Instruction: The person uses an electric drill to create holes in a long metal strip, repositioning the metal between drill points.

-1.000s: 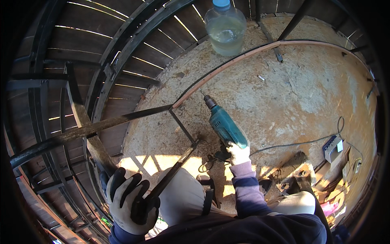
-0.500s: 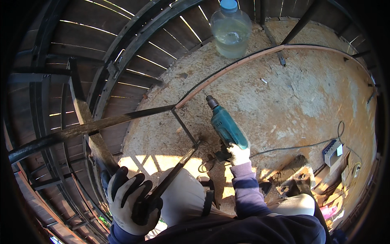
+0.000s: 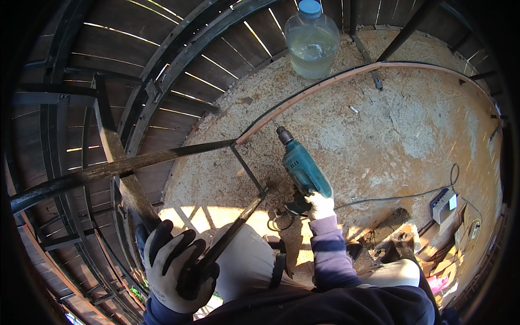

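Note:
My right hand (image 3: 320, 206), in a white glove, is closed round the handle of a teal power drill (image 3: 306, 168). The drill's chuck points away from me, with its thin bit close to the reddish-brown edge strip of a curved metal frame (image 3: 309, 94). Whether the bit touches the strip I cannot tell. On the lower left, my left hand (image 3: 179, 268), in a white glove with dark fingers and palm, has its fingers bent round a dark metal bar (image 3: 233, 234). That bar slants up to a short strut joined to the frame's near corner.
Beyond the curved frame stands a clear jug with a blue cap (image 3: 311, 43). A grey box (image 3: 443, 205) with a cable lies at right, near wood scraps. Dark bars (image 3: 124, 165) and slatted boards fill the left side. Rough concrete floor (image 3: 379, 141) lies under the frame.
Both hands keep their hold. The drill's tip has shifted very slightly to the right along the strip, and the whole view has moved a little.

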Action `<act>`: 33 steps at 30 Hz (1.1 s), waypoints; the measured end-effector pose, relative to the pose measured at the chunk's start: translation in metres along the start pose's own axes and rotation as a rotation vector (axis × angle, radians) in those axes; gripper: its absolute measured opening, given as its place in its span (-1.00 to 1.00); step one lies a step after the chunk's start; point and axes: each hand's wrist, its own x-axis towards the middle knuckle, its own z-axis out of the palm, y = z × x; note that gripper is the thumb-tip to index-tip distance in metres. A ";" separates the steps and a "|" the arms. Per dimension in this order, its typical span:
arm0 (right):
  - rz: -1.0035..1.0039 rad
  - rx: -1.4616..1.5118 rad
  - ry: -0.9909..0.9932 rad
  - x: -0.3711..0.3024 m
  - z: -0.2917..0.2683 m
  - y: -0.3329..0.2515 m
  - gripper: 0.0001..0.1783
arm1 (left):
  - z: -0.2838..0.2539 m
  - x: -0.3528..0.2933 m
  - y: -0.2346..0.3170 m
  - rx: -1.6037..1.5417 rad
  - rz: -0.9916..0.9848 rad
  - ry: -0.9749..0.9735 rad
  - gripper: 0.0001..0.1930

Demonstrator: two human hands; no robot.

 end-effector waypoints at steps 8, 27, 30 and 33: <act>0.285 0.346 -0.225 -0.005 0.014 -0.018 -0.08 | 0.001 -0.008 -0.012 0.000 0.022 -0.048 -0.53; 0.316 0.544 -0.292 -0.003 0.019 -0.012 -0.04 | 0.000 -0.006 -0.014 -0.004 0.057 -0.049 -0.47; 0.298 0.464 -0.181 -0.009 0.031 -0.024 -0.06 | 0.000 -0.006 -0.014 -0.010 0.053 -0.049 -0.45; 0.292 0.437 -0.091 -0.012 0.031 -0.028 -0.12 | 0.001 -0.007 -0.015 -0.030 0.053 -0.036 -0.46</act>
